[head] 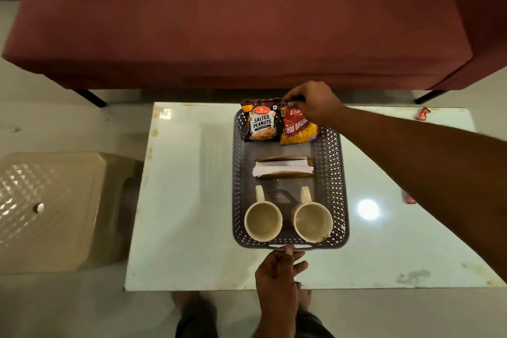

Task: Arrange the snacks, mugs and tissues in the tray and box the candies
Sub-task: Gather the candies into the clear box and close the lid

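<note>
A grey perforated tray lies on the white table. Two cream mugs, one on the left and one on the right, stand at its near end with handles pointing away. A tissue holder with white tissues sits in the middle. At the far end a salted peanuts packet leans beside a red and yellow bhujia packet. My right hand pinches the top of the bhujia packet. My left hand grips the tray's near handle.
Two red candies lie on the table's right side, one at the far right corner and one near my right forearm. A maroon sofa stands behind the table. A beige plastic stool stands on the left.
</note>
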